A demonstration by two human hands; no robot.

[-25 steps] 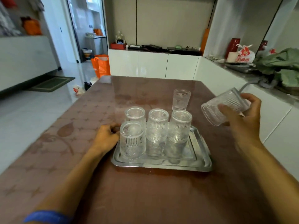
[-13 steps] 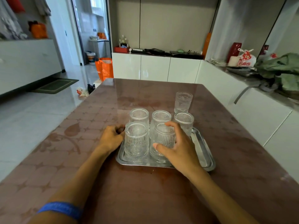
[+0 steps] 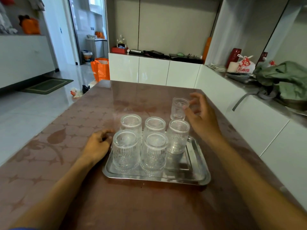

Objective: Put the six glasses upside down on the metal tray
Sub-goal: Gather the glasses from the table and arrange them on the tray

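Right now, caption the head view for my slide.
Five glasses upside down on the metal tray; right hand reaching for the sixth glass, left hand beside the tray.

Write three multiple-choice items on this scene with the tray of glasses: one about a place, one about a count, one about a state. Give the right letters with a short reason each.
1. Where does the last glass stand?
A. on the table beyond the metal tray's far right corner
B. on the tray's near right corner
C. on the white counter

2. How many glasses are on the metal tray?
A. three
B. five
C. six

3. What is the right hand doing?
A. lying flat on the table
B. holding a glass above the tray
C. open, fingers spread beside the last glass

Answers:
1. A: it sits on the brown table, behind the tray's rim.
2. B: three stand in the far row and two in the near row, bases up.
3. C: the fingers curl near that glass's rim, not closed on it, while the left hand rests at the tray's left edge.
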